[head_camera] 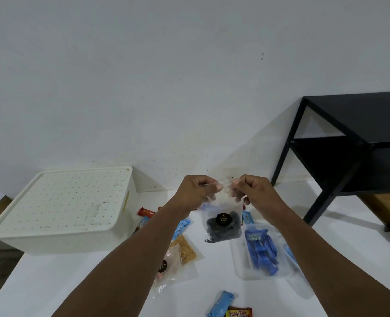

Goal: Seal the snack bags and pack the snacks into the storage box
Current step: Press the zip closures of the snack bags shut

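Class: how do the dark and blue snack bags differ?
The dark snack bag hangs upright, pinched by the left hand and right hand; the blue snack bag lies flat on the table. The dark snack bag bears a black label; the blue snack bag shows none. Both are clear.

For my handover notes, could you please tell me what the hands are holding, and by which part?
The left hand and right hand pinch the clear bag of dark snacks by its top edge.
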Tool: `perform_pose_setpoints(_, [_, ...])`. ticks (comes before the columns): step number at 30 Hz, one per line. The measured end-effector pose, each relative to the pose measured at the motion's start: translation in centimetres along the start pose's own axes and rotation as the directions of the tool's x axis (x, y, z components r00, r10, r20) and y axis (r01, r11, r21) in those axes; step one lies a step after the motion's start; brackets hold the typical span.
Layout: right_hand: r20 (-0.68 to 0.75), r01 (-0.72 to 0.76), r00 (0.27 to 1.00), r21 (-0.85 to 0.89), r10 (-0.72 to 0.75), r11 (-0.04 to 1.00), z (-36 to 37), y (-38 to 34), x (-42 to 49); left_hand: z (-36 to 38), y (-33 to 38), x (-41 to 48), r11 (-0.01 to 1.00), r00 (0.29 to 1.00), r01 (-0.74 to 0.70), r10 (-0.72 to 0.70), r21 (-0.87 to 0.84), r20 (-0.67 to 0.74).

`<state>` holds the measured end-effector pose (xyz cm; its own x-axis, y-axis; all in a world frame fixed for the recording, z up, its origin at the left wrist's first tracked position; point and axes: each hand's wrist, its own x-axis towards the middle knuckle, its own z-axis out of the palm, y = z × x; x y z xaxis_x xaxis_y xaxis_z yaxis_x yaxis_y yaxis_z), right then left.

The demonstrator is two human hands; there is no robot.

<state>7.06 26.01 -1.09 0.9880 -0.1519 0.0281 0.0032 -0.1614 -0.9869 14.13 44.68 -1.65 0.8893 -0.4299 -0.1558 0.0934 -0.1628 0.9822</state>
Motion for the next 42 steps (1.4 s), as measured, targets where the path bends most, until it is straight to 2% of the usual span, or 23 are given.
perform_pose_setpoints(3, [-0.068, 0.017, 0.998, -0.027, -0.019, 0.999, -0.1, 0.2, 0.3, 0.4, 0.3, -0.4, 1.000, 1.000, 0.012, -0.012, -0.008, 0.019])
perform_pose_setpoints(7, [-0.168, 0.015, 0.986, 0.020, -0.011, 1.000, -0.8, 0.7, 0.6, -0.2, -0.5, -0.6, 0.980, 0.999, 0.041, -0.039, -0.197, 0.015])
perform_pose_setpoints(9, [-0.194, -0.004, 0.981, 0.062, 0.016, 0.998, -0.6, 1.1, 0.6, -0.3, -0.9, -0.7, 0.975, 0.999, 0.020, -0.028, -0.221, -0.029])
perform_pose_setpoints(12, [-0.136, -0.055, 0.988, 0.104, 0.069, 0.993, 0.2, 1.7, 0.5, 0.0, -1.0, -0.6, 0.976, 0.996, -0.015, -0.005, -0.216, -0.090])
perform_pose_setpoints(15, [-0.091, -0.051, 0.994, 0.095, 0.059, 0.994, 0.6, 2.0, 0.6, 0.3, -0.9, -0.8, 0.977, 0.997, -0.028, 0.011, -0.212, -0.082])
perform_pose_setpoints(18, [-0.087, -0.016, 0.996, 0.119, 0.026, 0.993, 0.4, 1.8, 1.0, -0.2, -0.9, -1.1, 0.967, 0.999, 0.047, -0.045, -0.250, 0.013])
perform_pose_setpoints(20, [-0.048, -0.014, 0.999, 0.128, 0.020, 0.992, 0.3, 1.6, 1.2, -0.6, -0.5, -1.3, 0.932, 0.980, 0.181, -0.143, -0.313, 0.138])
perform_pose_setpoints(22, [0.019, -0.020, 1.000, 0.123, 0.018, 0.992, 0.1, 1.3, 1.3, -1.1, -0.2, -1.3, 0.911, 0.946, 0.289, -0.225, -0.295, 0.232])
perform_pose_setpoints(25, [0.147, -0.045, 0.989, 0.075, 0.034, 0.996, -0.3, 0.3, 1.1, -1.6, -0.1, -1.3, 0.907, 0.922, 0.330, -0.250, -0.263, 0.296])
perform_pose_setpoints(27, [0.180, -0.045, 0.983, 0.016, 0.042, 0.999, -0.6, -0.2, 1.1, -1.7, -0.1, -1.3, 0.908, 0.917, 0.326, -0.235, -0.264, 0.323])
perform_pose_setpoints(31, [0.113, -0.010, 0.993, -0.130, 0.025, 0.991, -0.8, 0.1, 1.3, -1.0, -0.4, -1.3, 0.890, 0.907, 0.337, -0.220, -0.308, 0.358])
perform_pose_setpoints(34, [-0.046, -0.059, 0.998, -0.155, 0.053, 0.986, -0.1, 1.0, 1.2, 0.1, -0.9, -1.0, 0.891, 0.928, 0.308, -0.205, -0.333, 0.310])
perform_pose_setpoints(36, [-0.187, -0.130, 0.975, -0.056, 0.117, 0.990, 0.8, 1.3, 0.6, 1.0, -1.2, -1.2, 0.908, 0.957, 0.241, -0.164, -0.341, 0.241])
perform_pose_setpoints(37, [-0.237, -0.165, 0.956, 0.060, 0.174, 0.985, 1.2, 1.4, 0.2, 1.5, -1.5, -1.2, 0.922, 0.971, 0.190, -0.126, -0.338, 0.201])
perform_pose_setpoints(39, [-0.247, -0.216, 0.924, 0.294, 0.293, 0.931, 2.0, 1.7, -0.3, 2.4, -1.9, -1.2, 0.963, 0.991, 0.071, -0.038, -0.260, 0.129])
perform_pose_setpoints(42, [-0.202, -0.256, 0.915, 0.378, 0.349, 0.890, 2.4, 2.0, -0.3, 3.6, -2.5, -1.3, 0.993, 0.995, -0.055, 0.064, -0.109, 0.081])
